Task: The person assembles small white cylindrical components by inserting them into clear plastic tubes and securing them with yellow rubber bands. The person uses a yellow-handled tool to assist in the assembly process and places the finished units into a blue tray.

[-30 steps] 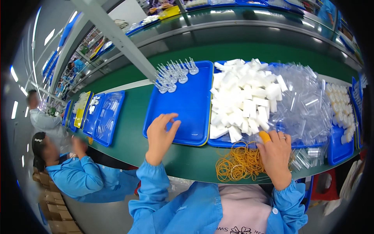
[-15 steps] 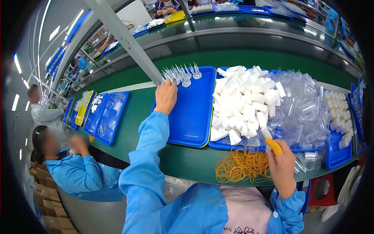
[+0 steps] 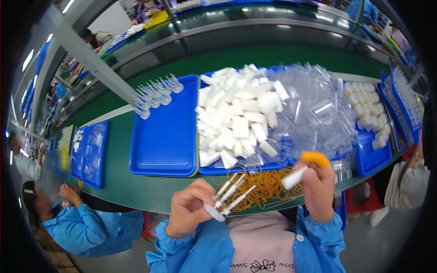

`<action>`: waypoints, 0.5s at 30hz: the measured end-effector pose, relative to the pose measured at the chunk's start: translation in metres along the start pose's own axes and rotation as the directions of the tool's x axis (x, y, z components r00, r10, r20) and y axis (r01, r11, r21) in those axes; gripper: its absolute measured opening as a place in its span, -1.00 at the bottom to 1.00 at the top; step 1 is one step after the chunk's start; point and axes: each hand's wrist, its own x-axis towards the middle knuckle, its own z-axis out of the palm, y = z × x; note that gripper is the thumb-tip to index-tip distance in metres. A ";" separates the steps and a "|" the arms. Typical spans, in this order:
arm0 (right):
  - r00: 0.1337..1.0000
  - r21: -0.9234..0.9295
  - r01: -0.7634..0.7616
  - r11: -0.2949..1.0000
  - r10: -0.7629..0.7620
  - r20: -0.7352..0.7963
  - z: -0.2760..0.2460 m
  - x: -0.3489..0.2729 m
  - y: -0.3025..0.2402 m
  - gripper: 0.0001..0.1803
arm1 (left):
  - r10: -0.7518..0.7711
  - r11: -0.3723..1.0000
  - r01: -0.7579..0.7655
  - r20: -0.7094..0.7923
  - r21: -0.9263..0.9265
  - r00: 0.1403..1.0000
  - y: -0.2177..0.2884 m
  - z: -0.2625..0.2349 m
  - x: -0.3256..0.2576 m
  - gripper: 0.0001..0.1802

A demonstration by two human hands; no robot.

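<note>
Close to my body, my left hand pinches a plastic part with a round disc base and a few slim white prongs, tilted up to the right. My right hand grips a small white block between thumb and fingers; an orange-yellow finger cot covers one fingertip. The two held pieces are apart. Ahead lies a heap of white blocks. A blue tray to its left carries rows of clear pronged parts along its far left side.
Loose rubber bands lie by the near table edge. Clear plastic sleeves are piled right of the blocks, with whitish round parts beyond. A slanted metal post stands far left. A co-worker in blue sits at left.
My left hand has come back from the tray toward my body with a pronged part. My right hand has drawn the white block away from the heap. The view has shifted right.
</note>
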 end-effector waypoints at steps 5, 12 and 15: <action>0.998 0.100 -0.054 0.993 0.051 0.029 -0.006 0.008 0.016 -0.66 | -0.121 0.986 0.148 0.289 -0.073 0.950 -0.020 0.020 0.010 -0.81; 0.993 0.119 -0.108 0.987 0.100 0.070 -0.013 0.008 0.018 -0.65 | -0.163 0.976 0.201 0.335 -0.082 0.928 -0.023 0.027 0.016 -0.80; 0.988 0.119 -0.126 0.985 0.114 0.105 -0.014 0.009 0.017 -0.68 | -0.172 0.971 0.216 0.335 -0.100 0.926 -0.024 0.027 0.017 -0.79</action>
